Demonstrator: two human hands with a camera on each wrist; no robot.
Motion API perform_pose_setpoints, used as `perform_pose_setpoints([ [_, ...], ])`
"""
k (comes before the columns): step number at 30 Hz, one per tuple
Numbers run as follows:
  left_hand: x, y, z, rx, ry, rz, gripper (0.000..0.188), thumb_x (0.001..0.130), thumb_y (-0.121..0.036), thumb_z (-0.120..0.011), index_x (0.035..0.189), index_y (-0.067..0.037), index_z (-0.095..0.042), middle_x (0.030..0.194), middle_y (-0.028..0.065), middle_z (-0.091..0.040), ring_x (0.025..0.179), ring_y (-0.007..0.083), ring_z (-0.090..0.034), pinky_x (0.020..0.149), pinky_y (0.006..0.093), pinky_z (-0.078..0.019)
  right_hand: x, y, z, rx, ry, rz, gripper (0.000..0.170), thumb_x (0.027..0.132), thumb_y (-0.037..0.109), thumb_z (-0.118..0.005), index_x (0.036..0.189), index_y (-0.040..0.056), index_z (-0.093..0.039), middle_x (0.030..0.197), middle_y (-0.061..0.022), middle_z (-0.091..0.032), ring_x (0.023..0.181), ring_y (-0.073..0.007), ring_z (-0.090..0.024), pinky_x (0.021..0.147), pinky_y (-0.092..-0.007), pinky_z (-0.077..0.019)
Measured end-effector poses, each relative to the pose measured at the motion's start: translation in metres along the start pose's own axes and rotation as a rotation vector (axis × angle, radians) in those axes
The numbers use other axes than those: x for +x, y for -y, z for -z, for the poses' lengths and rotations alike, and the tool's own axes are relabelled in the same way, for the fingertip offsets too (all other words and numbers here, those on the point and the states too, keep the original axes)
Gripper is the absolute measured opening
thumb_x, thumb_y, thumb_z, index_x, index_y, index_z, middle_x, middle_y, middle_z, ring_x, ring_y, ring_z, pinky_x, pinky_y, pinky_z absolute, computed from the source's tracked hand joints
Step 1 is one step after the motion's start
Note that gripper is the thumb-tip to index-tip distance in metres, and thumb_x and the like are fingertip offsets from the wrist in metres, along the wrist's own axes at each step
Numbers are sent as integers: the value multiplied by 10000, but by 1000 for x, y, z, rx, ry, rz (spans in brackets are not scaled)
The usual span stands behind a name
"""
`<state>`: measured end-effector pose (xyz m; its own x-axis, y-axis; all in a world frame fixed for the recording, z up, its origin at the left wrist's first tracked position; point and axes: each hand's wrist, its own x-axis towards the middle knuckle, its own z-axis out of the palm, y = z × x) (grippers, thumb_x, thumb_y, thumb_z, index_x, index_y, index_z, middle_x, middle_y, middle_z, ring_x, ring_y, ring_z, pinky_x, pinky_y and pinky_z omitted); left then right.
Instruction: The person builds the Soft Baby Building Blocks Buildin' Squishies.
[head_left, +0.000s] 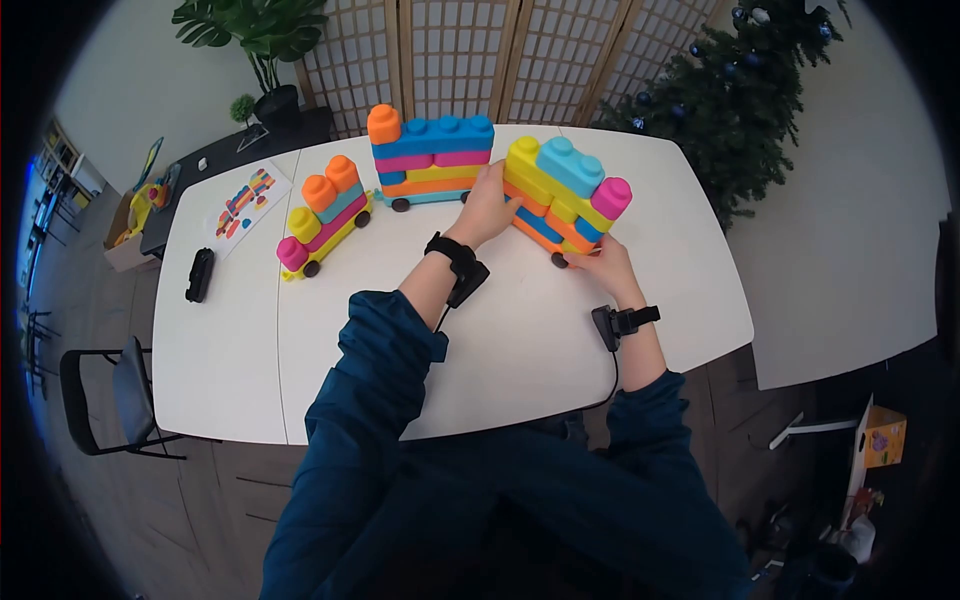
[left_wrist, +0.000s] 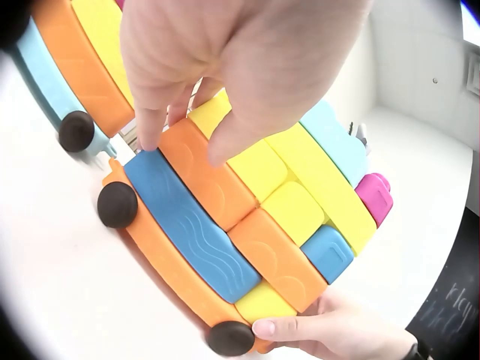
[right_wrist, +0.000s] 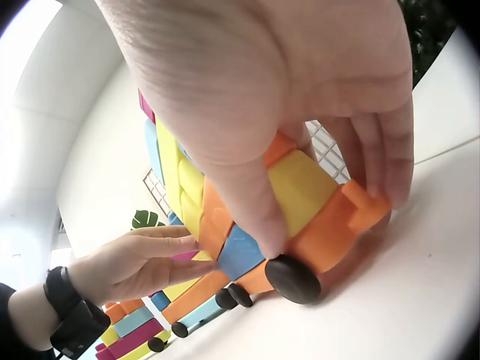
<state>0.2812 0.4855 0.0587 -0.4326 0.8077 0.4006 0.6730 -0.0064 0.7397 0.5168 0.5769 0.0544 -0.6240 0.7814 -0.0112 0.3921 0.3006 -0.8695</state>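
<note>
My left hand (head_left: 484, 210) grips the left end of an orange-based toy wagon (head_left: 562, 183) stacked with blue, yellow, orange, light blue and pink building blocks. Its thumb lies against an orange block (left_wrist: 196, 169), the fingers reaching round the end. At the wagon's other end, my right hand (head_left: 612, 272) holds the base beside a black wheel (right_wrist: 293, 279), thumb on the near side. Just left of the wagon stands a second one on a light blue base (head_left: 430, 192), its hitch close to the orange base in the left wrist view. The wagon's far side is hidden.
Farther left on the white table (head_left: 500, 350) stands a small yellow-based wagon (head_left: 325, 225). A picture sheet (head_left: 245, 205) and a black case (head_left: 200, 275) lie at the left. A decorated tree (head_left: 700, 110) stands past the table's right corner, a folding screen (head_left: 450, 60) behind it.
</note>
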Motion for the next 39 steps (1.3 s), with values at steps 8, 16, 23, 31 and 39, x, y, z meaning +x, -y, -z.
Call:
perform_pose_setpoints([
  [8,1,-1,7,-35,78,58,680,885,-91,-758,1465,19,-420,1398,221,-519,1276,355,-557,1023,388,-512,7,-7,-5,-3,-8,-1,510,800,150,-848,1225,-13,-620,983,-94,-748,821,-175,-741,770,-298,-584],
  [16,-66,-58,109,-40,-20,-43,464,917,-116,-743,1344,-38,-582,1294,130,-620,1187,256,-643,937,359,-564,-7,-8,14,-129,-88,155,918,730,299,-909,1483,53,-444,1301,-169,-632,1146,-263,-637,952,-377,-519],
  [23,-215,-78,231,207,-594,103,170,928,12,-668,1096,16,-695,990,103,-711,885,169,-684,748,289,-555,-105,41,46,156,-443,266,303,914,53,-735,1197,-11,-647,1128,-117,-709,1024,-194,-676,925,-328,-527],
  [31,-340,-49,304,448,-1014,241,155,1045,-115,-603,1014,23,-667,808,25,-628,702,65,-572,627,209,-472,-164,8,68,125,-827,347,86,982,43,-661,1010,-37,-677,916,-96,-713,842,-152,-677,825,-287,-536],
  [39,-367,-49,329,553,-1206,304,264,1056,-215,-618,905,-3,-660,654,-26,-521,592,21,-438,533,185,-309,-188,7,87,7,-1081,390,245,1048,142,-599,879,-28,-648,772,-74,-684,727,-130,-622,749,-278,-496],
])
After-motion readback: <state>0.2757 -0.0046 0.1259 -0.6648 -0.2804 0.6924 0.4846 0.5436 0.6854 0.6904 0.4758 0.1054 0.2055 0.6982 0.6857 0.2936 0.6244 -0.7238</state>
